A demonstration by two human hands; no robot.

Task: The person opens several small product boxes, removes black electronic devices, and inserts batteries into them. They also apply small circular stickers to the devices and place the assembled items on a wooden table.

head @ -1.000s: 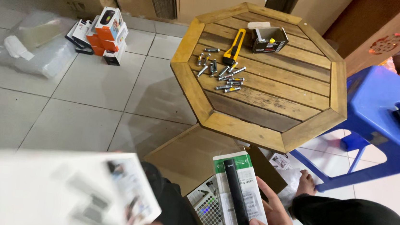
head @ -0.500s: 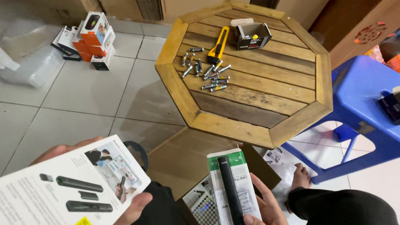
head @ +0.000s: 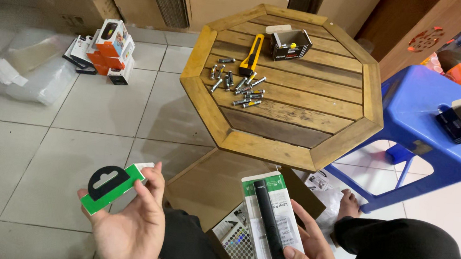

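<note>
Left hand: my left hand (head: 132,226) is palm up low in the view, thumb and fingers pinching a box (head: 110,186) seen end-on.
Box: its end face is green with a white edge and carries a black half-round hang tab with a slot in it; the end tilts up to the left, above the floor tiles.
Right hand: my right hand (head: 314,253) grips a tray (head: 273,227) from beneath, thumb on its lower edge, fingers curled at its right side.
Tray: long white card insert with a green top end, held over my lap, just below the worktop's near edge.
Pen: a slim black stick-shaped device (head: 270,225) lies lengthwise down the tray's middle, nearly its full length.
Worktop: octagonal wooden slat worktop (head: 298,119) ahead of me, bearing a yellow knife (head: 252,53), a scatter of batteries (head: 240,83) and a small open black carton (head: 291,43).
Stool: blue plastic stool (head: 415,112) to the right with a dark packet on it.
</note>
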